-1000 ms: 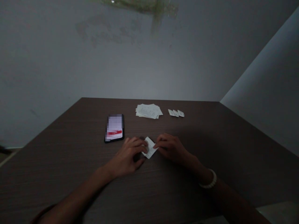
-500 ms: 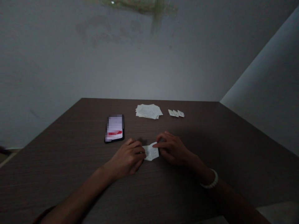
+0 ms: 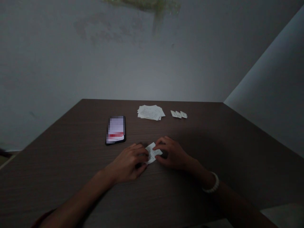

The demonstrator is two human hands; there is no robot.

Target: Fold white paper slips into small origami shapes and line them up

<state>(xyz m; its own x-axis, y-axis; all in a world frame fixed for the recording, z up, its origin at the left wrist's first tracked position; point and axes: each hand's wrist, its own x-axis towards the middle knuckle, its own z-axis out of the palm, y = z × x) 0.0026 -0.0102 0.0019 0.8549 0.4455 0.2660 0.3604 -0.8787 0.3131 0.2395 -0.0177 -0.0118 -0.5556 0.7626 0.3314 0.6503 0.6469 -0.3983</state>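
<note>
A small white slip of paper (image 3: 152, 153) with faint print lies on the dark wooden table (image 3: 71, 164), between my two hands. My left hand (image 3: 129, 161) pinches its left edge with curled fingers. My right hand (image 3: 171, 153), a white bead bracelet on its wrist, presses and pinches the slip's right side. Both hands rest low on the tabletop, close together near the table's middle.
A phone (image 3: 116, 129) with a lit screen lies left of the hands. Farther back sit a loose stack of white paper slips (image 3: 151, 112) and a row of three small folded papers (image 3: 179, 114). Grey walls stand behind and to the right.
The paper slip has been turned and shifted slightly between my fingers. My right hand has moved a little left over it, and both hands stay pinched on it.
</note>
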